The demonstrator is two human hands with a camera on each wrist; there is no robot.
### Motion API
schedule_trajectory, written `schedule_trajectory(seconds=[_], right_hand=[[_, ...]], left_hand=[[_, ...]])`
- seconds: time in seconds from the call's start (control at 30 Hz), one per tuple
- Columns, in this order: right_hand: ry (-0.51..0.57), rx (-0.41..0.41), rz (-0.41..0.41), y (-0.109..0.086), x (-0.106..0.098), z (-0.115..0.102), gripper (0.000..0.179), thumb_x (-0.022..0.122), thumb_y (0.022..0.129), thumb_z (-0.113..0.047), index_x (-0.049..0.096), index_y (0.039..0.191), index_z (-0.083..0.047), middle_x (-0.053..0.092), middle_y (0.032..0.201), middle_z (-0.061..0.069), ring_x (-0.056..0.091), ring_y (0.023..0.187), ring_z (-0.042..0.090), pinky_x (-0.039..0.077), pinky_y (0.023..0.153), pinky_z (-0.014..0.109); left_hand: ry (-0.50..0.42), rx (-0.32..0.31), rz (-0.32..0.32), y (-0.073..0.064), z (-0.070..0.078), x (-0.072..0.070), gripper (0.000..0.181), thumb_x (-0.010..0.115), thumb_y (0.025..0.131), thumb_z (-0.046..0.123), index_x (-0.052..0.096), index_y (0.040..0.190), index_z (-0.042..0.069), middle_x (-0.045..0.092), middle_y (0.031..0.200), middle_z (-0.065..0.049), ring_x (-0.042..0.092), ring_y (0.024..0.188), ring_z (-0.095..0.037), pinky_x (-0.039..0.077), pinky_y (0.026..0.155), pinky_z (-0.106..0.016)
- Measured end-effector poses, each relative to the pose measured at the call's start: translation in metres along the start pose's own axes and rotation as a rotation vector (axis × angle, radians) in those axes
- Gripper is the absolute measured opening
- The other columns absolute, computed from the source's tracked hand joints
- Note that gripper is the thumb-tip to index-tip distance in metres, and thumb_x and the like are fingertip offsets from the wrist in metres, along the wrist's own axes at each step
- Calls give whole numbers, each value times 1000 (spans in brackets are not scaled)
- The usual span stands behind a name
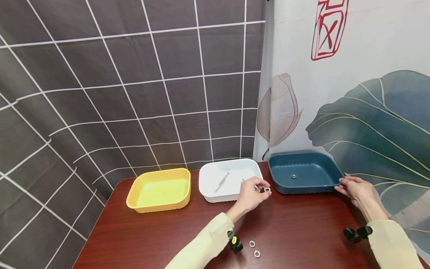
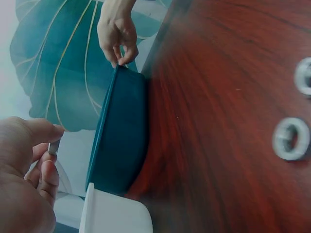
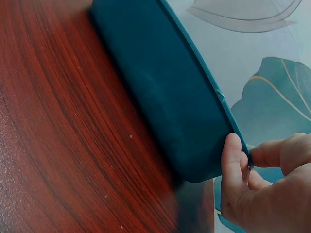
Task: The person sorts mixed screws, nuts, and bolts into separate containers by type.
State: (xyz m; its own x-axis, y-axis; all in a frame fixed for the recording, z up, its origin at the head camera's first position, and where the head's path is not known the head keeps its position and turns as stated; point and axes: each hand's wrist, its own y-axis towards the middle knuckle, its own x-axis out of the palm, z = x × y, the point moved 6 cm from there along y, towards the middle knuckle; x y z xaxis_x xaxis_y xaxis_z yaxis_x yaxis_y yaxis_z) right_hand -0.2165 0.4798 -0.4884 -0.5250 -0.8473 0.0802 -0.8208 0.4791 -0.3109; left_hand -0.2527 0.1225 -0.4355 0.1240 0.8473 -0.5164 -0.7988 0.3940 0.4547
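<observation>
My left hand (image 1: 251, 192) pinches a small ring-shaped metal nut (image 1: 267, 189) between thumb and fingers, over the gap between the white tray (image 1: 203, 186) and the dark blue tray (image 1: 304, 189). In the left wrist view the nut (image 2: 54, 147) shows edge-on between the fingertips. My right hand (image 1: 359, 192) grips the blue tray's near right corner, thumb on one side of the rim and fingers on the other, as the right wrist view shows. Another nut (image 1: 293, 176) lies inside the blue tray. Long silver bolts (image 1: 221, 182) lie in the white tray, partly hidden by my left hand.
Two more nuts, one (image 1: 252, 244) just behind the other (image 1: 256, 254), lie on the red-brown wooden table (image 1: 151, 239) near my left forearm. A yellow tray (image 1: 159, 190) stands at the left. Hanging cloths (image 1: 181, 93) rise behind the trays.
</observation>
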Motion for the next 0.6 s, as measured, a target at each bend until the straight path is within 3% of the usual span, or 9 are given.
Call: schedule_trajectory(seconds=[0.23, 0.6], right_hand=[[7, -11, -2, 0, -2, 0, 21, 56, 98, -2, 47, 116, 5, 59, 66, 2, 68, 54, 14, 63, 60, 28], [13, -19, 2, -1, 0, 2, 18, 56, 98, 0, 49, 113, 3, 59, 66, 2, 68, 54, 14, 63, 60, 29]], left_hand=[[27, 6, 18, 22, 1, 21, 14, 84, 76, 6, 78, 88, 7, 64, 78, 2, 57, 69, -3, 45, 62, -6], [37, -117, 40, 43, -7, 44, 13, 85, 76, 11, 78, 87, 12, 58, 77, 10, 49, 70, 3, 43, 65, -7]])
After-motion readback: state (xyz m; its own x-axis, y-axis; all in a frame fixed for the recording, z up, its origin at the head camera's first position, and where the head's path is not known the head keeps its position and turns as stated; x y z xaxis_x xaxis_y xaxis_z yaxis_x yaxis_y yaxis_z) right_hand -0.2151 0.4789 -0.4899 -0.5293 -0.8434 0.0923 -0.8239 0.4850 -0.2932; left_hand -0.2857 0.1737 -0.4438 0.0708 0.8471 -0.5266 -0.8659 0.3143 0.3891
